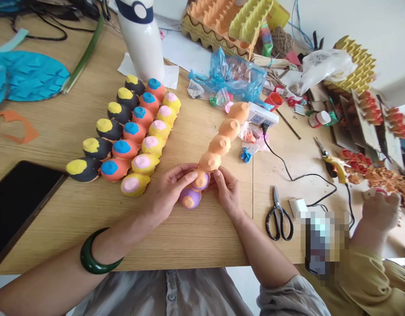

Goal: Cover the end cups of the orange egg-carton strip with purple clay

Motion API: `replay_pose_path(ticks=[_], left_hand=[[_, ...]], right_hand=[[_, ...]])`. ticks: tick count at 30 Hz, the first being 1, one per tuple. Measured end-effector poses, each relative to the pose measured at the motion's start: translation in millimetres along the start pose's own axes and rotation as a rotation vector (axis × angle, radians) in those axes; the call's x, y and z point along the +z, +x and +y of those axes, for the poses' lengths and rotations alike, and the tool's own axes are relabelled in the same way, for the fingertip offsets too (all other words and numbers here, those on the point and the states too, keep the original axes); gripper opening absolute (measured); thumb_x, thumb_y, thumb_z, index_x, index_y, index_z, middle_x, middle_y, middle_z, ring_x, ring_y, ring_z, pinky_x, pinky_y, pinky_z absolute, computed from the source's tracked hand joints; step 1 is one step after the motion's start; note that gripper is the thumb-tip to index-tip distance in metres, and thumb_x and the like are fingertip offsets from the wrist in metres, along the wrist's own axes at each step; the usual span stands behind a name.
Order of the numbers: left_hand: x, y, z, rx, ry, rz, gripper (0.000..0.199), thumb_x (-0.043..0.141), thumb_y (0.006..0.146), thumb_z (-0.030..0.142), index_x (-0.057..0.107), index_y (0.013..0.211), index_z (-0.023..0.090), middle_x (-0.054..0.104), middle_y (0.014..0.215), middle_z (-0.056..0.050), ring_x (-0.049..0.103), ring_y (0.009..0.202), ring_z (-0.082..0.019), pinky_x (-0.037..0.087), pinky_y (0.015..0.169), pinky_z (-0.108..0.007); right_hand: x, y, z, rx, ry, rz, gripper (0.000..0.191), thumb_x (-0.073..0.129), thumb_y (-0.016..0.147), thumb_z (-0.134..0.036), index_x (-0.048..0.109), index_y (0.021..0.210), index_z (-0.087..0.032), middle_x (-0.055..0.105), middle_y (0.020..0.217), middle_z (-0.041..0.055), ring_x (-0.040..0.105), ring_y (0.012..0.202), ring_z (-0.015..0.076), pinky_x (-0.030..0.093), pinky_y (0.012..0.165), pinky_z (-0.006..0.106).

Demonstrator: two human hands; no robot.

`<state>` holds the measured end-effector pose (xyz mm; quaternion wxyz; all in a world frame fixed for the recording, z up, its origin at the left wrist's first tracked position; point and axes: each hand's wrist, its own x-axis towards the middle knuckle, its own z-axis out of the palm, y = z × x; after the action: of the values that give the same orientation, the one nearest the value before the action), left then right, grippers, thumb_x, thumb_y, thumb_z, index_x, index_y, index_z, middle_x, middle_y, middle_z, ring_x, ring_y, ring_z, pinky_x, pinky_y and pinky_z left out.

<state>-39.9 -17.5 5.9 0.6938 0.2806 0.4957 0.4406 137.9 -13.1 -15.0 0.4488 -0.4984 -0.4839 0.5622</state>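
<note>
Left fingers (pixel 185 167) and right fingers (pixel 220 180) pinch an orange carton strip (pixel 219 145) between them. Purple cups (pixel 191 192) beneath its near end are partly hidden; left of both, a phone (pixel 21 206) is cut off.

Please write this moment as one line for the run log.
left hand: holds orange bumpy strip | right hand: holds same strip | on table, left: three colourful strips | right: scissors

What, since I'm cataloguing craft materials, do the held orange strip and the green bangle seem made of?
Orange strip: probably moulded paper pulp, matte paint; bumps resemble the egg trays. Green bangle: possibly stone, glass or plastic; polished, with glossy highlights.
</note>
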Motion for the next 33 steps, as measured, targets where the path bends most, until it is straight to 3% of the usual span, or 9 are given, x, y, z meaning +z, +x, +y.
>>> replay_pose_path(ticks=[4, 9, 15, 18, 23, 28, 31, 33], left_hand=[[5.0, 0, -5, 0.028, 0.010, 0.043, 0.057, 0.090, 0.079, 0.054, 0.073, 0.118, 0.017, 0.082, 0.114, -0.009, 0.074, 0.112, -0.026, 0.059, 0.094, -0.034], [2.7, 2, -4, 0.031, 0.099, 0.058, 0.048, 0.081, 0.086, 0.054, 0.076, 0.115, 0.017, 0.082, 0.116, -0.010, 0.073, 0.118, -0.029, 0.059, 0.097, -0.038], [2.2, 0, -10, 0.120, 0.173, 0.001, 0.045, 0.076, 0.091, 0.053, 0.074, 0.120, 0.018, 0.081, 0.125, -0.011, 0.073, 0.123, -0.029, 0.058, 0.104, -0.039], [0.6, -4, -13, 0.159, 0.266, -0.044, 0.045, 0.074, 0.094, 0.050, 0.073, 0.126, 0.019, 0.080, 0.129, -0.011, 0.073, 0.122, -0.028, 0.058, 0.104, -0.038], [-7.9, -2, -6, 0.211, 0.523, -0.038, 0.035, 0.067, 0.098, 0.046, 0.076, 0.122, 0.021, 0.083, 0.115, -0.009, 0.078, 0.103, -0.026, 0.061, 0.091, -0.036], [-13.4, 5, 2, 0.433, 0.807, 0.021, 0.029, 0.059, 0.098, 0.035, 0.082, 0.108, 0.020, 0.079, 0.112, -0.010, 0.074, 0.099, -0.024, 0.059, 0.083, -0.033], [-14.2, 5, 1, 0.516, 0.769, 0.066, 0.029, 0.059, 0.099, 0.034, 0.082, 0.108, 0.019, 0.078, 0.102, -0.008, 0.072, 0.089, -0.021, 0.057, 0.073, -0.029], [-15.3, 6, 1, 0.537, 0.714, 0.105, 0.028, 0.060, 0.101, 0.034, 0.082, 0.110, 0.019, 0.075, 0.082, -0.003, 0.067, 0.070, -0.016, 0.053, 0.062, -0.027]], right_hand=[[-2, 2, 8, 0.055, 0.032, 0.013, 0.055, 0.073, 0.092, -0.069, 0.069, 0.126, -0.026, 0.080, 0.092, 0.0034, 0.073, 0.066, 0.0187, 0.068, 0.060, 0.035], [-6, 2, 15, 0.046, 0.007, 0.061, 0.053, 0.074, 0.092, -0.062, 0.069, 0.129, -0.025, 0.082, 0.119, 0.0108, 0.079, 0.085, 0.0216, 0.070, 0.065, 0.035], [-10, 6, 14, 0.018, -0.116, 0.123, 0.045, 0.069, 0.096, -0.050, 0.071, 0.130, -0.021, 0.082, 0.117, 0.0129, 0.078, 0.097, 0.0233, 0.065, 0.068, 0.031], [-13, 7, 8, -0.045, -0.291, 0.160, 0.034, 0.064, 0.098, -0.039, 0.076, 0.122, -0.019, 0.079, 0.108, 0.0105, 0.073, 0.091, 0.0202, 0.058, 0.067, 0.029], [-18, 9, 2, -0.160, -0.550, 0.161, 0.027, 0.057, 0.096, -0.026, 0.082, 0.105, -0.019, 0.072, 0.085, 0.0037, 0.063, 0.074, 0.0160, 0.050, 0.067, 0.029], [-16, 9, 0, -0.167, -0.526, 0.188, 0.029, 0.055, 0.095, -0.026, 0.081, 0.105, -0.018, 0.076, 0.088, 0.0047, 0.066, 0.075, 0.0161, 0.050, 0.066, 0.029], [-15, 10, 1, -0.165, -0.448, 0.248, 0.029, 0.056, 0.093, -0.028, 0.080, 0.104, -0.019, 0.077, 0.089, 0.0053, 0.068, 0.077, 0.0166, 0.049, 0.062, 0.027], [-15, 12, 1, -0.154, -0.407, 0.278, 0.028, 0.056, 0.092, -0.028, 0.080, 0.104, -0.019, 0.077, 0.091, 0.0059, 0.069, 0.079, 0.0168, 0.048, 0.060, 0.027]])
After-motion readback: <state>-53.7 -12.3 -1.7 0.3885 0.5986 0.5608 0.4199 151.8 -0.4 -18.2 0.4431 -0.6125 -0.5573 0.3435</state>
